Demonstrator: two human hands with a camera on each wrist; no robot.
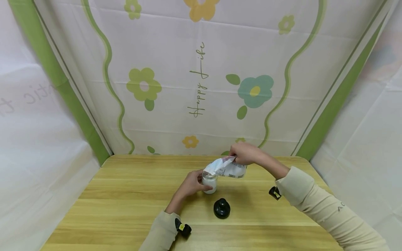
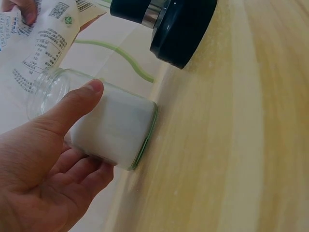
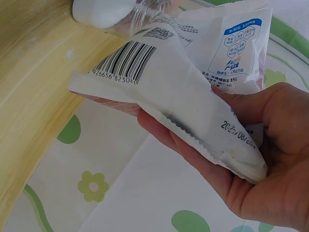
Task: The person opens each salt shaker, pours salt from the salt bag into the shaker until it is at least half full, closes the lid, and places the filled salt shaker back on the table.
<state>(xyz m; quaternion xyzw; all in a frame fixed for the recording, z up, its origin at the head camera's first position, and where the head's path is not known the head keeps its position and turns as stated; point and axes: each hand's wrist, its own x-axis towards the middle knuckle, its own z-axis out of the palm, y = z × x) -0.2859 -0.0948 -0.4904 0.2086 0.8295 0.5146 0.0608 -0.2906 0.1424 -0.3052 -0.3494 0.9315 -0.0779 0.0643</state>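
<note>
A glass jar [image 1: 209, 184] stands on the table, filled high with white contents. My left hand [image 1: 192, 183] holds it around the side, thumb across the front in the left wrist view, where the jar [image 2: 116, 123] shows clear glass near its neck. Above the mouth, my right hand [image 1: 246, 153] grips a crumpled white printed bag [image 1: 230, 169], tilted with its end at the jar's opening. The bag [image 3: 159, 72] carries a barcode and printed text in the right wrist view. Whether anything is flowing out cannot be seen. A black lid with a knob [image 1: 222, 209] lies in front of the jar.
The wooden table [image 1: 125, 202] runs back to a flower-patterned curtain [image 1: 169, 104], with white fabric walls on both sides. A small white spot [image 3: 70, 52] lies on the wood near the jar. Each sleeve has a black wrist device, one of them [image 1: 183, 228] on the left.
</note>
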